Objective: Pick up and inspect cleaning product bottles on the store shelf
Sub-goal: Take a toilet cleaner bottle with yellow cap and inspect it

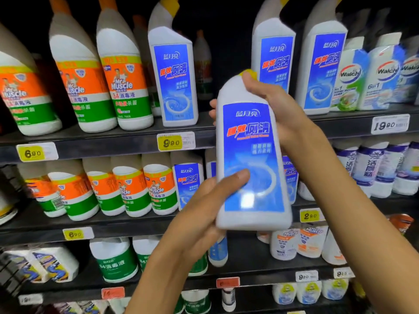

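Dark store shelves [102, 141] fill the frame, packed with cleaner bottles. Centre frame, a white bottle with a blue label [251, 155] is held upright, off the shelf. The right hand [269, 103] wraps its neck from behind, fingertips curling out at the bottle's left edge. The left hand [204, 214] cups the base, thumb [235, 177] pressed flat on the label.
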Motion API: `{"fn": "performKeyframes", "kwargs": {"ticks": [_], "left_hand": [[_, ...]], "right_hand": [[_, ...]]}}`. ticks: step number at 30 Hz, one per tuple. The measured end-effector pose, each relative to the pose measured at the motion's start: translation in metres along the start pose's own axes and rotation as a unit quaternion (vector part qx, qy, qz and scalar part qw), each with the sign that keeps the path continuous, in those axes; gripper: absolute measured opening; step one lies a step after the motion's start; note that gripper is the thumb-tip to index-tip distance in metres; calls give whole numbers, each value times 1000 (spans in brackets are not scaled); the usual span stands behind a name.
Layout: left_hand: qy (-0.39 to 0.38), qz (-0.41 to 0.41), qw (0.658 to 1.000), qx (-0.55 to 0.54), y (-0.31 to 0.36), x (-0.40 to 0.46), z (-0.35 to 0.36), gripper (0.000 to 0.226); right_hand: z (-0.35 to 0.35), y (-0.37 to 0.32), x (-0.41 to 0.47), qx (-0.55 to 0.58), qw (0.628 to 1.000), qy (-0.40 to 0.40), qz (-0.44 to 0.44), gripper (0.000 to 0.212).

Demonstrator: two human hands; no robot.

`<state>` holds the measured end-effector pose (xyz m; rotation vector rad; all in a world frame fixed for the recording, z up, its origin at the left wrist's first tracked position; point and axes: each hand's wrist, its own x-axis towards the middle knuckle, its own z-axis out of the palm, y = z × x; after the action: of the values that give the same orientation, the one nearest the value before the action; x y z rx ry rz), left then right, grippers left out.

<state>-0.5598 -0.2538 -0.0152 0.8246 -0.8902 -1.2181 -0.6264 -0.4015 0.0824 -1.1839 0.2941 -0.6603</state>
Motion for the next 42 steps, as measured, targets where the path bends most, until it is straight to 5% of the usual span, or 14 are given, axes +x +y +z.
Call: {"fn": "performKeyframes", "kwargs": {"ticks": [7,9,18,24,30,33,38,42], "left_hand": [[76,83,976,185,-11,9,-22,48],[102,112,964,217,-14,15,-29,58],[131,189,918,322,-21,33,-54,50],[104,179,935,288,-23,30,-55,56],[22,123,960,249,-36,20,-44,70],[58,107,969,213,-45,19,-36,72],[144,77,973,163,-44,26,-24,72],[84,-19,996,8,-36,24,-22,91]], "right_hand": [[8,2,-20,-245,949,16,-196,28],[9,6,-26,-252,937,-33,-239,19],[0,23,-60,-260,899,-168,-311,50],[2,17,-64,-255,892,-175,-330,51],[0,16,-33,-142,966,-143,-164,54],[-2,21,-37,-89,969,-153,-171,54],[3,17,-32,-82,982,-16,-171,39],[-1,14,-25,-20,986,-26,-164,30]]}}
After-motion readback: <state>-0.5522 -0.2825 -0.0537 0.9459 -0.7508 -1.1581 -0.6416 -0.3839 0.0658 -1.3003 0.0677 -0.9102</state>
